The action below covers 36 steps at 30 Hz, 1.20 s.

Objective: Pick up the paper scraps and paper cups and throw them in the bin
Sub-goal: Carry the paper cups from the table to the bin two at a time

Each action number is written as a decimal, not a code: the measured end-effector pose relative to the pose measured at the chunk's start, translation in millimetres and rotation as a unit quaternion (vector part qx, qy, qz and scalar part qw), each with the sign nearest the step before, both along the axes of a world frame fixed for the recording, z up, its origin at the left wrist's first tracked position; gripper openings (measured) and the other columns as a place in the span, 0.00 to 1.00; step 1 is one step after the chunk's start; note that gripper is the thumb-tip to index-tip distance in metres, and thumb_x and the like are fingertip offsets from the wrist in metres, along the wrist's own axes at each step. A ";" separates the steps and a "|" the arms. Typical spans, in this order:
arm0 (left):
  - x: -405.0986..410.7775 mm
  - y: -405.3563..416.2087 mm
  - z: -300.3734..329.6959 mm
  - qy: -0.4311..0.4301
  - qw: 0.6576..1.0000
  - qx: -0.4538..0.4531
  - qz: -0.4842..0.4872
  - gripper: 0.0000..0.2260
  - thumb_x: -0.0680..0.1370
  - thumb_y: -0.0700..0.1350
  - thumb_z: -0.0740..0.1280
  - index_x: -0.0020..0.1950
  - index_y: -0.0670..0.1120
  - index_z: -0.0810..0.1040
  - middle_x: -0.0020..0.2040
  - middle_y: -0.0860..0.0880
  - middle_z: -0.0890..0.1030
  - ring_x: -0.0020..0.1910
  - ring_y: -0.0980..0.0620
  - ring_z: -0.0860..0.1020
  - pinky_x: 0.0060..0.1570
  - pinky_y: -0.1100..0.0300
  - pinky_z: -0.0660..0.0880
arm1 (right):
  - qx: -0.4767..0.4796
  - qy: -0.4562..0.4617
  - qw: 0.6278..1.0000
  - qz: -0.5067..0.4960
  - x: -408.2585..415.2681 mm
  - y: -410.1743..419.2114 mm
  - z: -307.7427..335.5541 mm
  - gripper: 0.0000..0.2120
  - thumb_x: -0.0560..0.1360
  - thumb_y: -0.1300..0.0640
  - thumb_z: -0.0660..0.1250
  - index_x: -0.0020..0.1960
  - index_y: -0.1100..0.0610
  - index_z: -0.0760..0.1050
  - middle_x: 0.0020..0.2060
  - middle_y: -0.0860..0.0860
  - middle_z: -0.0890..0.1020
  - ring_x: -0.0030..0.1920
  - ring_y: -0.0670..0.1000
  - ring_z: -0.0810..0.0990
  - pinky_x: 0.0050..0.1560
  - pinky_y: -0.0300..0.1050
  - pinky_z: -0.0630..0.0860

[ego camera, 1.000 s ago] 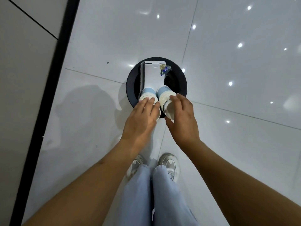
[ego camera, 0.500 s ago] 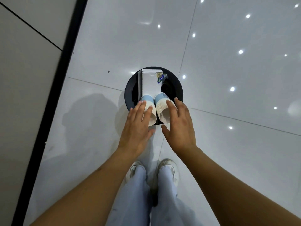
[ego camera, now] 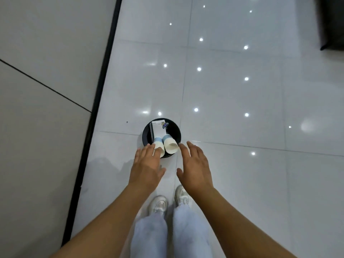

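Two paper cups (ego camera: 165, 146) lie side by side across the near rim of the black bin (ego camera: 176, 131), long axes pointing away from the person, mouths toward the hands. Left hand (ego camera: 147, 164), fingers straight, overlaps the left cup; right hand (ego camera: 195, 168), spread and empty, sits just beside.

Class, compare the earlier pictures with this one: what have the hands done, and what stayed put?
Both hands have let go of the paper cups and drawn back: the left hand and right hand are open. The two cups stay leaning in the black bin beside the white box.
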<state>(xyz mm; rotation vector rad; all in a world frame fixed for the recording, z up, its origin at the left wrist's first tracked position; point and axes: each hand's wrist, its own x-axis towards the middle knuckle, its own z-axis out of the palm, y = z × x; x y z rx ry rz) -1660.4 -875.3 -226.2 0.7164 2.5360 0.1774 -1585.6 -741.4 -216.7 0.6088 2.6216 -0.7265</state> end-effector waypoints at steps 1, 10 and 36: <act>1.6 2.9 17.8 -0.007 1.000 -0.010 -0.004 0.30 0.77 0.54 0.65 0.75 0.49 0.58 0.76 0.48 0.57 0.76 0.50 0.52 0.74 0.54 0.42 | 0.004 0.000 1.000 -0.013 6.3 3.5 19.0 0.34 0.77 0.55 0.66 0.77 0.49 0.52 0.77 0.51 0.54 0.77 0.54 0.51 0.75 0.49 0.51; 40.3 66.8 127.0 -0.027 0.995 0.014 -0.096 0.29 0.77 0.52 0.65 0.75 0.48 0.59 0.76 0.46 0.58 0.75 0.48 0.53 0.75 0.52 0.47 | 0.016 -0.016 0.993 -0.116 70.8 41.6 125.5 0.35 0.76 0.54 0.67 0.77 0.50 0.52 0.76 0.53 0.58 0.75 0.55 0.58 0.73 0.49 0.59; 220.6 689.4 224.3 -0.041 0.904 0.013 -0.426 0.26 0.76 0.52 0.66 0.72 0.48 0.65 0.71 0.47 0.67 0.71 0.47 0.63 0.72 0.52 0.57 | 0.033 -0.059 0.921 -0.383 312.2 595.9 218.5 0.32 0.76 0.51 0.65 0.76 0.51 0.56 0.73 0.52 0.63 0.70 0.56 0.64 0.67 0.50 0.66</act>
